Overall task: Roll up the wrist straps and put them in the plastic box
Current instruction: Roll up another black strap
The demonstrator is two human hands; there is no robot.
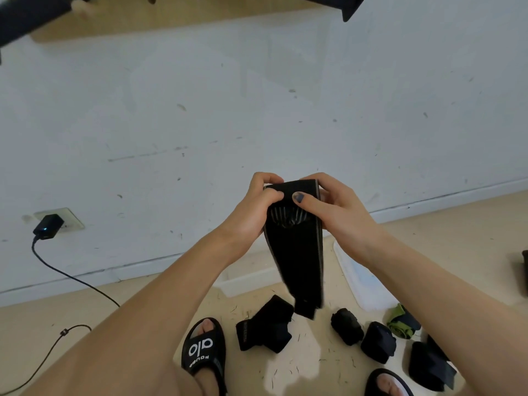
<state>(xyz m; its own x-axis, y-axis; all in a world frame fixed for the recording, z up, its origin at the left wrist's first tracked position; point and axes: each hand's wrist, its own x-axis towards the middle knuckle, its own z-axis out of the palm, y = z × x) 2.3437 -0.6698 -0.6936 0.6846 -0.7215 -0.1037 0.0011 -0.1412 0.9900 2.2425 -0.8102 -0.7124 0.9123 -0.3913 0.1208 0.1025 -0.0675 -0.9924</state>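
A white wall (257, 110) is seen beyond the hands, and a beige floor (43, 338) lies below them. A clear plastic box (357, 278) is set on the floor beneath the right wrist, partly hidden by the arms. A black wrist strap (297, 252) is held up between both hands, its upper end being rolled while the rest hangs down toward the floor. The left hand (254, 207) is curled round the strap's left edge, and the right hand (331, 204) is curled round its right edge, thumb pressed on the front. Below the hanging end, an unrolled black strap (265, 327) lies on the floor; two rolled black straps (347, 325) (378, 341) lie under the right forearm. A black slide sandal (204, 355) is worn below the left forearm. A charger (48, 226) is plugged into the wall left of the left hand.
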